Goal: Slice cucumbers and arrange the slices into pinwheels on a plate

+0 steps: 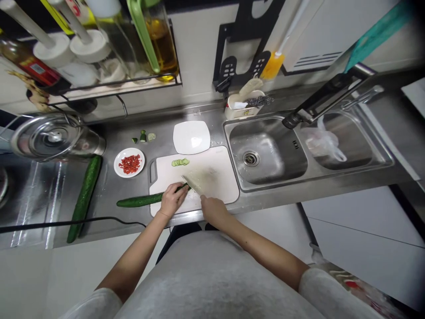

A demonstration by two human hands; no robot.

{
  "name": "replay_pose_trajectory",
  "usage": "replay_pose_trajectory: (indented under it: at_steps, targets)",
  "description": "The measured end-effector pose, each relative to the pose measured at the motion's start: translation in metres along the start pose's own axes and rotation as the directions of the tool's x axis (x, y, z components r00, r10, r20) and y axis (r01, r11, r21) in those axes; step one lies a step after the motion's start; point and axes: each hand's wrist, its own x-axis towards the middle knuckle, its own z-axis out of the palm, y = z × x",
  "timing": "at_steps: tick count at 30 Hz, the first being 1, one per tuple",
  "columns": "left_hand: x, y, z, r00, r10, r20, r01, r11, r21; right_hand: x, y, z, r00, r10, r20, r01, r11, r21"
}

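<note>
In head view: gripping cucumber (139, 201) in left hand (173, 198) near one end, across board (162, 172)'s left edge, presumably against rolling; clasping knife (191, 185) in right hand (214, 212), angled at that end. With slices (180, 162) farther back, likely for cutting room.

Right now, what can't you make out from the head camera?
All in the head view:
Knife handle: wrapped by the right grip.
Part of the held cucumber: covered by the left grip.
Number of cucumber slices: overlapping, too small.
Plastic bag contents, if any: blurred by cloudy film.
</note>
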Motion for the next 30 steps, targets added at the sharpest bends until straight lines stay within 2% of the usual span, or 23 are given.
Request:
replay_pose_trajectory:
  at_steps: [16,30]
  targets:
    - [-0.001,-0.003,0.002,1.000,-0.009,0.013,0.010,1.000,-0.022,0.010,-0.003,-0.010,0.999,0.008,0.048,-0.007,1.000,-0.012]
    - [0.000,-0.003,0.002,1.000,0.017,-0.006,-0.017,1.000,-0.004,0.018,-0.003,-0.005,0.998,0.014,0.067,-0.012,1.000,-0.024]
